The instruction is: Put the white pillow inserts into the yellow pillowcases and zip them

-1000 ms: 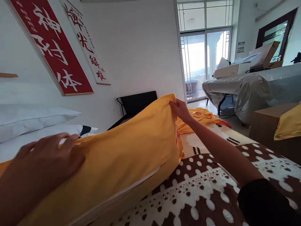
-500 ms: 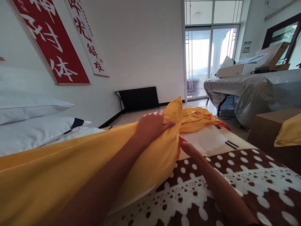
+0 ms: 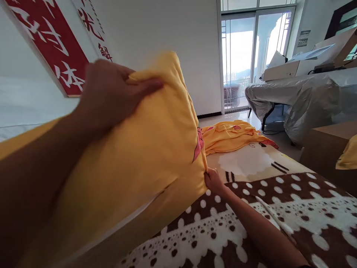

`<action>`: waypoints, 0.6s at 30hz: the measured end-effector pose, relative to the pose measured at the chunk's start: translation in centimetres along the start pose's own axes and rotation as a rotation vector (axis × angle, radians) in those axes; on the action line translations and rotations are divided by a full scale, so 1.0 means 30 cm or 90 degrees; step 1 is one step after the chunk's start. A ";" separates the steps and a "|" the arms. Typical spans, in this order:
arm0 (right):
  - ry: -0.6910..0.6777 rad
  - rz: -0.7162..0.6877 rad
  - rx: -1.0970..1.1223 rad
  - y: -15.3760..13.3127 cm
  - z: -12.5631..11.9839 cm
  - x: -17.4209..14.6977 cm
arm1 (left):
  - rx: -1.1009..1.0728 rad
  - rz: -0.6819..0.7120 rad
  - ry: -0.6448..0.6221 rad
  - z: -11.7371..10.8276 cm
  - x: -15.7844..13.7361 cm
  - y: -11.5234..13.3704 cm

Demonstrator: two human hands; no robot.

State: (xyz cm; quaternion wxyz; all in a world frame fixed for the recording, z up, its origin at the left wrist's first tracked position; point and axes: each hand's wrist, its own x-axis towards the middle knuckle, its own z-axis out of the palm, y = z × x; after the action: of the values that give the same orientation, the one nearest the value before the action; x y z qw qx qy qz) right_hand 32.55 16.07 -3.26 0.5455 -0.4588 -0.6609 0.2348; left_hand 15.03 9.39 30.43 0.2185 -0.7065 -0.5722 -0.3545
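Observation:
A large yellow pillowcase (image 3: pixel 156 149) with a pink printed patch fills the left and middle of the view, tilted up off the bed. A pale slit-like edge runs along its lower side; whether anything is inside I cannot tell. My left hand (image 3: pixel 106 93), a little blurred, pinches its upper edge between thumb and fingers. Lower down on the right, my right hand (image 3: pixel 214 180) is closed on the case's bottom corner, its fingertips partly hidden behind the cloth. Beyond them a crumpled yellow cloth (image 3: pixel 231 136) with pink prints lies on the bed.
Under the cloths is a brown and white patterned blanket (image 3: pixel 264 201). To the right stand a cardboard box (image 3: pixel 320 145) with a yellow pillow (image 3: pixel 348 154) on it and a plastic-covered table (image 3: pixel 301 96) bearing open cartons. Red scrolls (image 3: pixel 55 44) hang on the left wall.
My left hand has risen and moved left, lifting the upper corner of the pillowcase. My right hand has lowered slightly and grips the bottom corner. The pink patch shows more now.

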 end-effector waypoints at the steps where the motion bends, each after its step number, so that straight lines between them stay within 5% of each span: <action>1: 0.002 -0.005 -0.004 0.002 0.000 -0.007 | 0.025 0.009 0.011 -0.020 0.002 -0.016; 11: -0.153 0.026 0.081 0.025 -0.066 0.014 | 0.039 0.057 0.046 0.004 -0.018 -0.041; 14: -0.216 0.075 0.220 -0.004 -0.021 -0.003 | 0.044 0.107 0.044 0.035 -0.031 -0.014; 18: -0.153 0.081 0.225 0.008 0.053 -0.019 | 0.092 0.150 0.030 0.086 -0.062 -0.031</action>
State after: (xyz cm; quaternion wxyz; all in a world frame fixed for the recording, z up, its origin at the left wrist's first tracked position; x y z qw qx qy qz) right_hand 31.14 15.98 -4.20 0.5190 -0.3654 -0.6392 0.4341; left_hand 14.61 10.26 27.25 0.3226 -0.7425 -0.5043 -0.3006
